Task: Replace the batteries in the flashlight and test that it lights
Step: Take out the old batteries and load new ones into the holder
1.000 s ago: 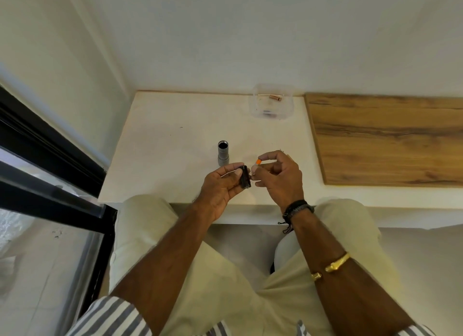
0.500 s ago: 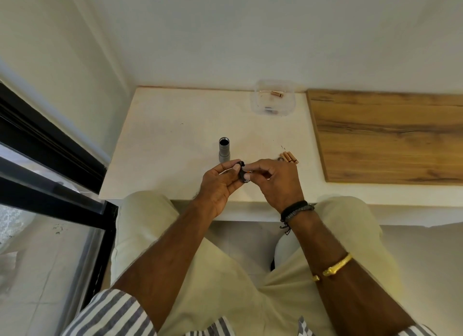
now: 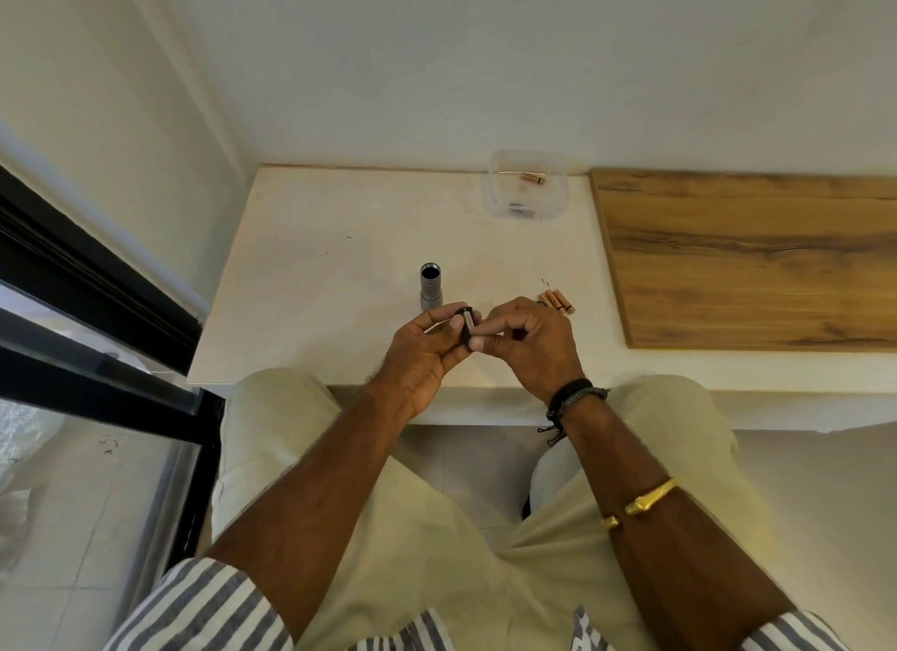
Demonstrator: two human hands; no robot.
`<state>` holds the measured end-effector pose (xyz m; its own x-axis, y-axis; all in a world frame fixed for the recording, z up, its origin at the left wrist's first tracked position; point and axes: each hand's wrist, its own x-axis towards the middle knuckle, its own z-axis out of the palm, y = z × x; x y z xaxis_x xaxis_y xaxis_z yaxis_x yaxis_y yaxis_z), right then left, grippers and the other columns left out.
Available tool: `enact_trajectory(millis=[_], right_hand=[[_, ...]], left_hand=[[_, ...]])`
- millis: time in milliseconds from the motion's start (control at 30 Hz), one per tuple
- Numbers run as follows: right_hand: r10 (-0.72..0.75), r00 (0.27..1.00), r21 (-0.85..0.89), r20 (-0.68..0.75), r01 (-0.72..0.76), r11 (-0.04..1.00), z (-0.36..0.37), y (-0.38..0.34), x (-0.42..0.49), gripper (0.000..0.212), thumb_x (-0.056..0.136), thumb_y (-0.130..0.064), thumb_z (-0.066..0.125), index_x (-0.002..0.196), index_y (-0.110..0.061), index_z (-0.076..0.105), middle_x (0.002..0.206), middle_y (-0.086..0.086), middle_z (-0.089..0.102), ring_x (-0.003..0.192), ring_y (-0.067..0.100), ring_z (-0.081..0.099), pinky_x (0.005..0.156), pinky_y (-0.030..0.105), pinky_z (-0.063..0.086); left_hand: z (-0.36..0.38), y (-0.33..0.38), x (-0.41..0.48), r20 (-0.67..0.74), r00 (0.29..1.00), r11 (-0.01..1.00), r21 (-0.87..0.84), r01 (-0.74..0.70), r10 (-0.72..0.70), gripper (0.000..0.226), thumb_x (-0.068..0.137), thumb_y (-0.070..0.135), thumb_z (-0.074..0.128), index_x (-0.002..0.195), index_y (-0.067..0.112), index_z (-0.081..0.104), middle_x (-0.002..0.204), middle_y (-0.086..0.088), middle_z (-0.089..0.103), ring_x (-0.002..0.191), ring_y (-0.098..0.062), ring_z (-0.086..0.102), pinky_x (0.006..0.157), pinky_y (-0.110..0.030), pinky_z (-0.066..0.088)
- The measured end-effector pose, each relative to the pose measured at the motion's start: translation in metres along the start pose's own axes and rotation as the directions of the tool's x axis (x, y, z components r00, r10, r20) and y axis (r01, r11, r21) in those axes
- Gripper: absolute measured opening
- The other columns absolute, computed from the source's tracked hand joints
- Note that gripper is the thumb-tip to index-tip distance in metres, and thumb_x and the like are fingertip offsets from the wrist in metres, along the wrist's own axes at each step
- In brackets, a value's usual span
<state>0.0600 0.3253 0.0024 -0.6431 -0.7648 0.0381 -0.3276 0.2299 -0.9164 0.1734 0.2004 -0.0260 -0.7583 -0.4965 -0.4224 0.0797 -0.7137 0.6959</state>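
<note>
The left hand [image 3: 427, 354] pinched a black battery holder [image 3: 467, 330]. The right hand [image 3: 529, 344], fingers curled, touched its side. No lettering was legible.

orange battery gone from right hand [image 3: 526, 344]; now pressing battery holder [image 3: 467, 329]

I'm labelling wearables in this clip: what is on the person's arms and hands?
Both forearms are bare, with grey-and-white striped sleeves pushed up near the elbows. The right wrist carries dark braided bands with a dangling cord; higher on that forearm sits a gold bangle. The left hand and wrist show nothing worn.
</note>
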Motion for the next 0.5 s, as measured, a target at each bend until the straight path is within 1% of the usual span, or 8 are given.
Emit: enact_trajectory(millis=[67, 133, 200, 267, 300, 367, 433, 500], right_hand=[[0.037, 0.999, -0.019, 0.005, -0.036, 0.999, 0.002, 0.003, 0.000, 0.017, 0.075, -0.010, 0.086, 0.091, -0.014, 0.082, 0.093, 0.005, 0.070, 0.082, 0.019, 0.061, 0.075, 0.027, 0.053], [0.037, 0.999, -0.029, 0.005, -0.036, 0.999, 0.004, 0.005, 0.002, 0.016, 0.077, -0.013, 0.086, 0.092, -0.015, 0.082, 0.094, 0.005, 0.070, 0.083, 0.021, 0.062, 0.076, 0.026, 0.052], [0.032, 0.998, 0.014, -0.055, -0.031, 0.999, 0.003, 0.006, 0.005, 0.013, 0.080, -0.015, 0.084, 0.092, -0.016, 0.082, 0.094, 0.004, 0.073, 0.085, 0.023, 0.065, 0.077, 0.028, 0.055], [0.085, 0.983, 0.117, -0.163, -0.067, 0.991, -0.001, 0.005, 0.013, 0.010, 0.082, -0.016, 0.083, 0.092, -0.016, 0.081, 0.092, 0.003, 0.077, 0.085, 0.024, 0.069, 0.076, 0.032, 0.057], [0.128, 0.971, 0.180, -0.203, -0.091, 0.979, -0.004, 0.005, 0.019, 0.010, 0.083, -0.016, 0.083, 0.092, -0.017, 0.081, 0.091, 0.001, 0.078, 0.084, 0.020, 0.070, 0.073, 0.031, 0.057], [0.198, 0.948, 0.278, -0.250, -0.126, 0.952, -0.013, 0.005, 0.036, 0.009, 0.084, -0.016, 0.082, 0.092, -0.018, 0.081, 0.086, -0.003, 0.078, 0.076, 0.009, 0.069, 0.062, 0.024, 0.054], [0.238, 0.925, 0.292, -0.295, -0.150, 0.945, -0.023, 0.007, 0.057, 0.008, 0.084, -0.018, 0.081, 0.092, -0.018, 0.081, 0.078, -0.004, 0.076, 0.068, 0.006, 0.064, 0.055, 0.021, 0.051], [0.246, 0.910, 0.255, -0.335, -0.164, 0.953, -0.033, 0.010, 0.085, 0.006, 0.084, -0.019, 0.081, 0.090, -0.019, 0.081, 0.076, -0.002, 0.075, 0.064, 0.005, 0.063, 0.056, 0.020, 0.051]], left_hand=[[0.001, 0.000, 0.000, -0.007, 1.000, 1.000, 0.002, 0.013, -0.013, 0.022, 0.096, 0.002, 0.058, 0.116, 0.003, 0.067, 0.115, -0.021, 0.071, 0.106, -0.031, 0.070, 0.082, -0.033, 0.059], [0.003, -0.001, 0.000, -0.023, 0.999, 1.000, -0.003, 0.024, -0.024, 0.022, 0.096, 0.004, 0.059, 0.116, 0.001, 0.066, 0.114, -0.021, 0.071, 0.102, -0.029, 0.071, 0.081, -0.032, 0.059], [0.004, -0.002, 0.002, -0.048, 0.999, 0.999, -0.025, 0.019, -0.020, 0.023, 0.093, 0.005, 0.063, 0.115, 0.000, 0.067, 0.111, -0.021, 0.072, 0.100, -0.029, 0.072, 0.081, -0.032, 0.059], [0.004, -0.001, 0.003, -0.061, 0.998, 0.999, -0.048, 0.021, -0.024, 0.025, 0.093, 0.004, 0.063, 0.117, -0.001, 0.065, 0.110, -0.021, 0.072, 0.102, -0.031, 0.071, 0.082, -0.034, 0.059], [0.003, -0.001, 0.004, -0.058, 0.998, 0.998, -0.060, 0.032, -0.035, 0.026, 0.094, 0.004, 0.061, 0.120, -0.001, 0.063, 0.112, -0.022, 0.072, 0.104, -0.032, 0.071, 0.083, -0.036, 0.059], [0.003, 0.000, 0.006, -0.050, 0.996, 0.994, -0.088, 0.066, -0.071, 0.027, 0.095, 0.003, 0.059, 0.122, 0.000, 0.061, 0.115, -0.021, 0.071, 0.106, -0.034, 0.070, 0.083, -0.039, 0.059], [0.004, 0.000, 0.007, -0.048, 0.994, 0.990, -0.109, 0.092, -0.098, 0.026, 0.096, 0.003, 0.058, 0.122, 0.001, 0.061, 0.117, -0.021, 0.070, 0.106, -0.033, 0.070, 0.081, -0.038, 0.060], [0.005, 0.001, 0.010, -0.048, 0.993, 0.988, -0.120, 0.100, -0.106, 0.026, 0.096, 0.003, 0.057, 0.122, 0.000, 0.061, 0.117, -0.021, 0.070, 0.105, -0.032, 0.070, 0.082, -0.036, 0.060]])
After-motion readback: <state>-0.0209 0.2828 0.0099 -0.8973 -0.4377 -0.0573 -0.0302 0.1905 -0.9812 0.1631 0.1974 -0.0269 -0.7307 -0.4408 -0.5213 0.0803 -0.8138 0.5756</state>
